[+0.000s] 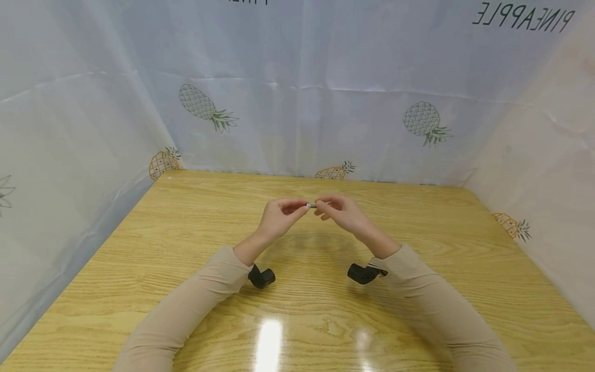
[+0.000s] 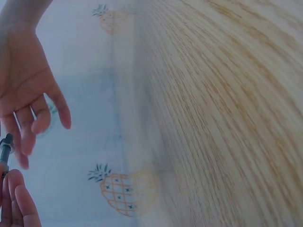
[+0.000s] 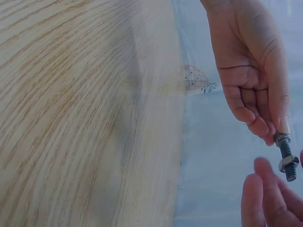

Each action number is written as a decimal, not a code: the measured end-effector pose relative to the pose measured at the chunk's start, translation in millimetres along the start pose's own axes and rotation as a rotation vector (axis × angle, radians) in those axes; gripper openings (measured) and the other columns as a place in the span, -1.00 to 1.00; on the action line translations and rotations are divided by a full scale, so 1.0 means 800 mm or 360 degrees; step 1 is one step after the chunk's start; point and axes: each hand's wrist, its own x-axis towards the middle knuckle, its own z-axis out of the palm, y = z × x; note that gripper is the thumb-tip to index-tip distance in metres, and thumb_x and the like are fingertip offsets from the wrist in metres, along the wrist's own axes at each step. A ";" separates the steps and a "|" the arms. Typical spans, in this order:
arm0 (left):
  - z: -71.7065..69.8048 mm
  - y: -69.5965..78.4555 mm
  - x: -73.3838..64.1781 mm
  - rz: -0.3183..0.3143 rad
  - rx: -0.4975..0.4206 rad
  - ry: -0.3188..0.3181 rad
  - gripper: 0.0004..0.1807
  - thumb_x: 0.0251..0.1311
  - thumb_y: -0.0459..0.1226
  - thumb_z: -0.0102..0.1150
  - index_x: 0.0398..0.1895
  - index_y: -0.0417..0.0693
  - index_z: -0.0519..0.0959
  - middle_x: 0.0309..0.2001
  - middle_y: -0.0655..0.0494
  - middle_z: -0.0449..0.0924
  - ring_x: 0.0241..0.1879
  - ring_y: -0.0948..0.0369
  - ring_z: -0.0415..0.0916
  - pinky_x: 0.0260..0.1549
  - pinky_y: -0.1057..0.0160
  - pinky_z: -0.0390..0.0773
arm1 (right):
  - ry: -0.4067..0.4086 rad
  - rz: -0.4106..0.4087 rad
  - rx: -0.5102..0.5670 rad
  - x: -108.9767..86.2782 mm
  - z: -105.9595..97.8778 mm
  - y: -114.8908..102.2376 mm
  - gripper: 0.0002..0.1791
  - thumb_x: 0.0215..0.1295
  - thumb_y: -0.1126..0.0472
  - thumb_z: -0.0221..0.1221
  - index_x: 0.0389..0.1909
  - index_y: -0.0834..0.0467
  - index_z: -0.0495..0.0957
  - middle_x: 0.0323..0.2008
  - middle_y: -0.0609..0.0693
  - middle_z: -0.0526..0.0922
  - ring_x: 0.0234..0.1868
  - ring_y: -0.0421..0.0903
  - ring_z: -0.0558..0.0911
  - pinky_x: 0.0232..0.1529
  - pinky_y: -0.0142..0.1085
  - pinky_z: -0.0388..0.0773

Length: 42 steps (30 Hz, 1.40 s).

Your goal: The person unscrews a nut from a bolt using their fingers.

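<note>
A small metal bolt (image 3: 286,150) with a threaded shank is held level between the two hands above the table. My left hand (image 1: 278,217) pinches it at the head end with thumb and fingertips. A hex nut (image 3: 288,164) sits partway along the thread. The thumb and index fingertip of my right hand (image 1: 344,213) are at the nut end, seemingly gripping the nut; in the right wrist view this contact is cut off by the frame edge. Ring-like parts, perhaps washers, show near the head. In the left wrist view, the bolt (image 2: 5,151) is partly cut off.
A wood-grain table (image 1: 316,299) lies below the hands. White curtains (image 1: 297,129) printed with pineapples stand behind it and at both sides. Black wrist-worn devices (image 1: 262,278) hang below both sleeves.
</note>
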 end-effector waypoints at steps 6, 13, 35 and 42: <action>-0.001 0.000 -0.001 -0.0006 -0.0010 0.0003 -0.70 0.20 -0.26 0.19 -0.03 -0.22 0.61 -0.06 -0.16 0.64 -0.10 0.05 0.63 -0.13 0.25 0.64 | 0.0007 -0.0011 0.0014 0.000 0.000 0.000 -0.61 0.35 0.11 0.08 0.12 0.21 0.47 0.02 0.20 0.58 0.05 0.15 0.56 0.18 0.05 0.43; 0.000 0.001 -0.001 -0.0008 -0.0012 -0.0009 -0.70 0.21 -0.26 0.19 -0.04 -0.21 0.61 -0.06 -0.16 0.64 -0.11 0.06 0.63 -0.13 0.26 0.64 | 0.0009 -0.0041 0.0043 -0.002 -0.001 -0.001 -0.53 0.32 0.11 0.13 0.21 0.14 0.38 0.15 0.18 0.50 0.13 0.15 0.52 0.16 0.01 0.47; 0.001 0.001 0.000 0.0003 -0.0013 -0.0012 -0.69 0.20 -0.26 0.19 -0.03 -0.22 0.61 -0.06 -0.17 0.64 -0.08 0.03 0.62 -0.10 0.22 0.63 | -0.0025 0.0006 0.0015 -0.002 -0.003 -0.002 -0.53 0.38 -0.01 0.02 0.17 0.20 0.44 0.01 0.23 0.59 0.04 0.22 0.54 0.20 0.12 0.38; 0.001 0.000 0.000 -0.0014 -0.0022 -0.0006 -0.68 0.20 -0.26 0.19 -0.03 -0.23 0.60 -0.07 -0.17 0.64 -0.08 0.03 0.62 -0.09 0.23 0.63 | 0.0034 -0.0016 0.0056 -0.003 -0.002 0.001 -0.61 0.34 0.10 0.10 0.11 0.20 0.47 0.03 0.21 0.57 0.05 0.15 0.55 0.16 0.05 0.44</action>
